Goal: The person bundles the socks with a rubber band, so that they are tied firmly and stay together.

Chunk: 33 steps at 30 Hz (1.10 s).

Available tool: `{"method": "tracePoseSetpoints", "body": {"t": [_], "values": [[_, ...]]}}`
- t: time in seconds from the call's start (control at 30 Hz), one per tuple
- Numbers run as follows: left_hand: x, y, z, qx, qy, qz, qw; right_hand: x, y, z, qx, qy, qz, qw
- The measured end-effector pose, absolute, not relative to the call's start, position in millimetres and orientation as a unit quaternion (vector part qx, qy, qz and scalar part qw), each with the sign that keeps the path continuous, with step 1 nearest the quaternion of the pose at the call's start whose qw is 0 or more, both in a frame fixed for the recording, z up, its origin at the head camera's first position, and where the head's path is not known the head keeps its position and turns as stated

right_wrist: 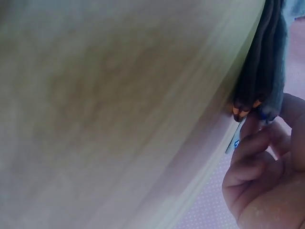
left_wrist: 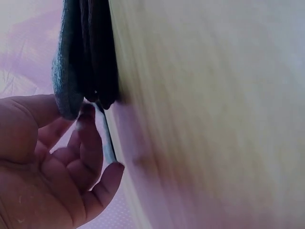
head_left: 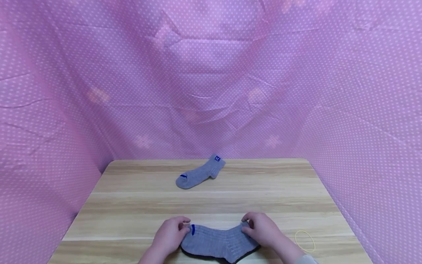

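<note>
Near the front of the table a grey sock point(head_left: 211, 242) with a blue toe mark lies flat, on top of dark socks point(left_wrist: 101, 52) whose edges show beneath it. My left hand point(head_left: 169, 235) pinches the grey sock's toe end between thumb and fingers. At the cuff end, my right hand point(head_left: 263, 230) holds the grey layer in the same way. In the right wrist view the dark socks point(right_wrist: 257, 67) lie layered below the grey one, with orange marks at their cuffs. A second grey sock point(head_left: 199, 176), with a blue cuff label, rests farther back.
A thin yellow rubber band point(head_left: 295, 237) lies on the wooden table point(head_left: 132, 205), to the right of my right hand. Pink dotted cloth point(head_left: 211, 80) hangs behind the table and along both sides.
</note>
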<state>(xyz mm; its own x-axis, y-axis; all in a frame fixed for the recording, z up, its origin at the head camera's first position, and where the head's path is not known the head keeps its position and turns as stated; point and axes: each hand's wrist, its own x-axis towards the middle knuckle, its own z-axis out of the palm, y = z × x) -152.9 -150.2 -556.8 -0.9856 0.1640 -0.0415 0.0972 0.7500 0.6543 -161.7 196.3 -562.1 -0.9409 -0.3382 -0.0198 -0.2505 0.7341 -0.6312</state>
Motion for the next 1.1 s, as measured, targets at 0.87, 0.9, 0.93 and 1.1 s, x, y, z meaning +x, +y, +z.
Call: {"method": "tracePoseSetpoints", "body": {"t": [0.87,0.9,0.93,1.1], "values": [[-153.5,-135.9,-532.3,0.141,0.938,0.293,0.124,-151.4,192.0,-540.7,-0.222,0.961,-0.167,0.007],[-154.0,-135.5,-532.8,0.136,0.938,0.291,0.134,-151.4,192.6,-541.4,-0.222,0.961,-0.165,0.011],[-154.3,-135.1,-533.1,0.131,0.937,0.289,0.143,-151.5,193.1,-542.3,-0.221,0.961,-0.165,0.015],[-154.5,-134.1,-535.7,0.115,0.939,0.28,0.161,-151.8,194.5,-548.9,-0.222,0.96,-0.168,0.022]]}}
